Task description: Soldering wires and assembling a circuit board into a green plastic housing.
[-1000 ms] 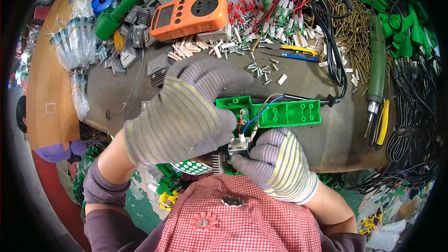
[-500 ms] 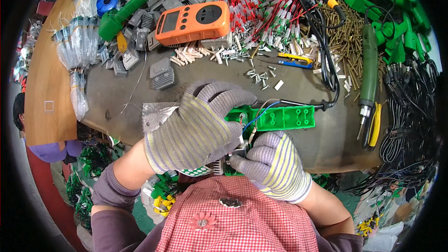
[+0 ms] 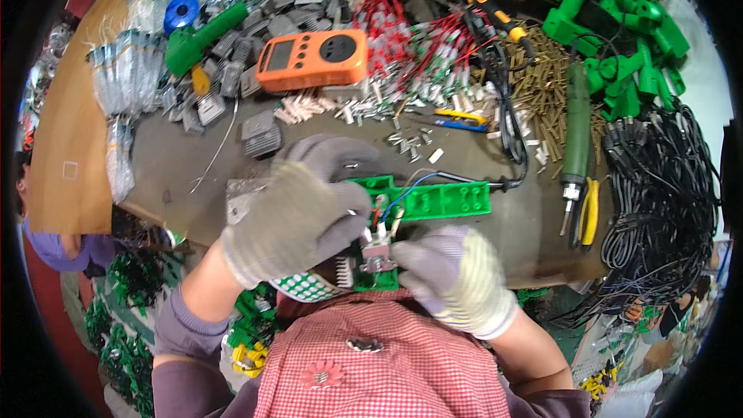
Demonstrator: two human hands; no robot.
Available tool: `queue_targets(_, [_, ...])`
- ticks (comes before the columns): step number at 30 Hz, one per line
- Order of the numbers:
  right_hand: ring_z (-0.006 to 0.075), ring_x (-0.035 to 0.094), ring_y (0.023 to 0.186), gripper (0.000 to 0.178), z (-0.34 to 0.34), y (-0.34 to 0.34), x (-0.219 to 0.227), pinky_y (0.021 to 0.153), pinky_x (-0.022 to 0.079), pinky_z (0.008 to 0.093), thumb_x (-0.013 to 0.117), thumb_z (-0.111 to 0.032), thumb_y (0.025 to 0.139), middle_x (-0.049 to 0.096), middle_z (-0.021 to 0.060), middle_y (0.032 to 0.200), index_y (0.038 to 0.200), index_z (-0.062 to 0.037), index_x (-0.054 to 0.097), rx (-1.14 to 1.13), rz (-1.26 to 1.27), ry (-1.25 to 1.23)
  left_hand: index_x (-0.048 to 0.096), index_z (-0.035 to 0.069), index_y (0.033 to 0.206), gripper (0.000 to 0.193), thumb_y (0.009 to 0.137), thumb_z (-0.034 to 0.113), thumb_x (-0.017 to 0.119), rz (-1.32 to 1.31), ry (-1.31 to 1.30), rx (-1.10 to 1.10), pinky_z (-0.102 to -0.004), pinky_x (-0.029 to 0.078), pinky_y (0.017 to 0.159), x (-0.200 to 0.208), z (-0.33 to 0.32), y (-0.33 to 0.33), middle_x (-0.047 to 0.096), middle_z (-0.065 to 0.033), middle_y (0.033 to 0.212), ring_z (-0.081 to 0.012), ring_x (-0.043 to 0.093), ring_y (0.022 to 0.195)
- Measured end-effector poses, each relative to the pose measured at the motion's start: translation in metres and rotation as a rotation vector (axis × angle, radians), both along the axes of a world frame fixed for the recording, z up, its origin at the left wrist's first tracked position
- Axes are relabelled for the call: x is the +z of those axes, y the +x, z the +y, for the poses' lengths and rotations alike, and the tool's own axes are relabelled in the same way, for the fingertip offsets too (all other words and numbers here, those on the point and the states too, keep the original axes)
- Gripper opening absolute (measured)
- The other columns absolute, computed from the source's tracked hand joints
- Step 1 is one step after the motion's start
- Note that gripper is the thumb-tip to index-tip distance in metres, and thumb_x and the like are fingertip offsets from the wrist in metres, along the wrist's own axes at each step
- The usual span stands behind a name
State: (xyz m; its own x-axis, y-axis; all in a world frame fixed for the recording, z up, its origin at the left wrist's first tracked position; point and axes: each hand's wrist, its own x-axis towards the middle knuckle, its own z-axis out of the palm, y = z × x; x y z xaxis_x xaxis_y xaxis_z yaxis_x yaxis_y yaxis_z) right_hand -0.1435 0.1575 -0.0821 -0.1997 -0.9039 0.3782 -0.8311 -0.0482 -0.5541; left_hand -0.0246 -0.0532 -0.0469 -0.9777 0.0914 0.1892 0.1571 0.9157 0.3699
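A green plastic housing (image 3: 449, 200) lies open on the bench in front of me, with blue and other thin wires inside. At its near left end sits a small grey metal part (image 3: 377, 257), joined to pale wire ends. My left hand (image 3: 298, 217), gloved, covers the housing's left end; its fingers are closed at the wires, and what they pinch is mostly hidden. A small shiny piece shows between its upper fingers. My right hand (image 3: 457, 275), gloved and blurred, has bent fingers pressed together beside the metal part; any small thing in them is hidden.
A black cord (image 3: 507, 183) runs from the housing to the back. An orange multimeter (image 3: 313, 60), grey heat sinks (image 3: 261, 135) and loose screws (image 3: 409, 143) lie behind. To the right are a green electric screwdriver (image 3: 574, 124), yellow-handled pliers (image 3: 590, 213) and bundled black cables (image 3: 650, 193).
My right hand has drawn slightly away from the metal part, which now shows more fully. My left hand stays at the wires. The whole view has shifted a little.
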Motion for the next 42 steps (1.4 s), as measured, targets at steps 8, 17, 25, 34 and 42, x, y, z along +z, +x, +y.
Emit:
queue_targets(8, [0.0334, 0.059, 0.09, 0.022, 0.031, -0.096, 0.029, 0.079, 0.047, 0.0465, 0.072, -0.007, 0.072, 0.061, 0.0108, 0.092, 0.094, -0.0068, 0.069, -0.245, 0.417, 0.186, 0.062, 0.006, 0.117, 0.031, 0.089, 0.018, 0.062, 0.144, -0.04, 0.266, -0.0465, 0.045, 0.094, 0.006, 0.02, -0.025, 0.062, -0.0164, 0.113, -0.0352, 0.058, 0.106])
queue_targets(17, [0.0325, 0.061, 0.095, 0.028, 0.028, -0.091, 0.024, 0.089, 0.046, 0.0476, 0.076, -0.015, 0.06, 0.066, 0.0061, 0.091, 0.087, -0.0102, 0.068, -0.154, 0.314, -0.028, 0.07, 0.015, 0.097, 0.02, 0.078, 0.01, 0.074, 0.238, 0.171, 0.065, -0.0438, 0.042, 0.089, 0.0, 0.019, -0.015, 0.063, -0.0027, 0.087, -0.0252, 0.06, 0.084])
queue_targets(25, [0.0248, 0.061, 0.086, 0.03, 0.022, -0.099, 0.03, 0.082, 0.047, 0.0472, 0.08, -0.021, 0.055, 0.063, 0.0004, 0.077, 0.082, -0.0135, 0.069, -0.095, 0.467, 0.089, 0.076, 0.02, 0.103, 0.029, 0.075, 0.026, 0.075, 0.092, 0.152, 0.071, -0.0452, 0.038, 0.09, -0.013, 0.018, -0.009, 0.055, -0.0022, 0.085, -0.0264, 0.056, 0.084])
queue_targets(34, [0.0223, 0.059, 0.089, 0.023, 0.018, -0.096, 0.035, 0.088, 0.049, 0.0462, 0.077, -0.022, 0.057, 0.061, -0.0013, 0.076, 0.077, -0.0154, 0.069, -0.053, 0.614, 0.142, 0.076, 0.029, 0.105, 0.046, 0.06, 0.03, 0.078, 0.093, -0.013, 0.089, -0.0451, 0.039, 0.081, -0.018, 0.022, -0.011, 0.05, 0.0005, 0.083, -0.0236, 0.053, 0.081])
queue_targets(42, [0.0235, 0.059, 0.093, 0.04, 0.035, -0.101, 0.003, 0.084, 0.048, 0.045, 0.079, -0.025, 0.057, 0.063, -0.0025, 0.09, 0.096, -0.0154, 0.071, -0.034, 0.541, 0.042, 0.073, 0.032, 0.11, 0.052, 0.058, 0.029, 0.079, -0.049, -0.105, 0.103, -0.047, 0.037, 0.084, -0.009, 0.03, -0.017, 0.05, 0.0008, 0.085, -0.0238, 0.052, 0.083])
